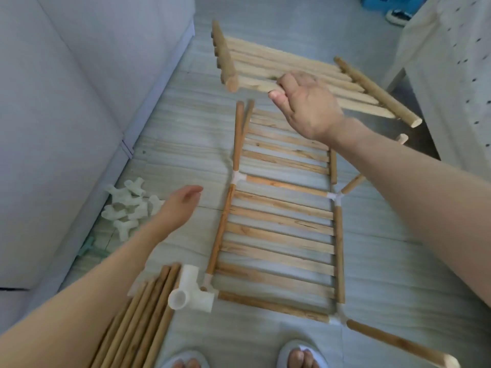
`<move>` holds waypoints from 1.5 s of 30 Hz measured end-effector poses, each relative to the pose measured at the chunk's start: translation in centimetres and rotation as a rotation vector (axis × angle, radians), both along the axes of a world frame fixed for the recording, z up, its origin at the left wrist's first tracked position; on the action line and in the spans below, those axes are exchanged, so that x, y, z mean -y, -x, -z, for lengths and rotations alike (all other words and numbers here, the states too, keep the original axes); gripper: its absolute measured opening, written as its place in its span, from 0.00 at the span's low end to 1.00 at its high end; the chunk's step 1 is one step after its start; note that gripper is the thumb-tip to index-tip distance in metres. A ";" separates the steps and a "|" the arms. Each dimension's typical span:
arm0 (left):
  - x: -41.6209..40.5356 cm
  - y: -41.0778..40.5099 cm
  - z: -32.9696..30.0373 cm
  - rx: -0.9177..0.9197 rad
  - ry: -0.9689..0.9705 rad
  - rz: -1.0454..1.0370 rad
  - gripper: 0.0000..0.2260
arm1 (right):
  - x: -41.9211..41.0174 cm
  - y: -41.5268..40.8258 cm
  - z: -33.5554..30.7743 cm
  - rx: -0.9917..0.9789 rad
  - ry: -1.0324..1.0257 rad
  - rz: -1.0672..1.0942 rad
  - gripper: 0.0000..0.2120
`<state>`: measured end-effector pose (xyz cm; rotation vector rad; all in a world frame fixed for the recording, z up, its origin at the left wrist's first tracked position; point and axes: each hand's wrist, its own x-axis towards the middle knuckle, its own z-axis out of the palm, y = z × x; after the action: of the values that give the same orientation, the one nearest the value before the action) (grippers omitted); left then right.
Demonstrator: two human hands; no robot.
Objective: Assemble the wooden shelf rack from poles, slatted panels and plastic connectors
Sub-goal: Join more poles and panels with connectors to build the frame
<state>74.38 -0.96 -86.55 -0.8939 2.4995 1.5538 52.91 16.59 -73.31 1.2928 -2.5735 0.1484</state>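
The floor (pixel 170 144) is pale wood-grain board. A grey sofa (pixel 66 102) fills the 9 o'clock side. At its foot, toward 8 o'clock, lies a pile of white connectors (pixel 127 208). The left hand (pixel 180 205) hovers beside the pile, its grip wide and holding nothing. A bundle of poles (pixel 138 322) lies at 7 o'clock, cut off by the lower edge, with one large connector (pixel 191 293) at its tip. At centre, the part-built rack (pixel 281 229) lies flat on the floor. The right hand (pixel 308 104) at 12 o'clock grips the edge of a slatted panel (pixel 265 62) held tilted above the floor; its fingertips are hidden behind the slat. A white spotted cloth (pixel 451 75) hangs at 2 o'clock; what it covers is not visible.
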 end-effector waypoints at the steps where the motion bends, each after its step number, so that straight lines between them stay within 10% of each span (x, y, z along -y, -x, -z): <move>1: -0.1 0.0 -1.9 -0.065 -0.119 -0.090 0.13 | 0.0 -1.3 -1.0 -0.015 0.002 -0.016 0.21; 8: -1.7 -1.3 -17.0 -0.467 -0.977 -0.252 0.26 | -3.1 -12.1 -5.2 -0.077 -0.175 -0.142 0.27; 13: -6.2 -4.4 -19.8 -0.409 -0.896 -0.297 0.09 | -6.4 -17.7 -6.7 -0.041 -0.234 -0.145 0.32; 21: -8.0 -7.9 -18.3 -0.413 -0.834 -0.261 0.09 | -11.3 -19.3 -6.7 0.209 0.082 -0.007 0.25; 36: -10.1 -7.9 -15.9 -0.288 -0.730 -0.114 0.09 | -10.4 -18.3 -1.5 0.280 -0.146 0.102 0.42; 45: -6.9 -8.1 -14.4 -0.059 -0.273 0.004 0.18 | -9.1 -14.8 0.1 0.335 -0.147 0.231 0.38</move>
<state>82.44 5.97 -72.17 -0.8121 2.2463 1.8854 67.74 25.68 -73.36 1.0819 -3.0482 0.1447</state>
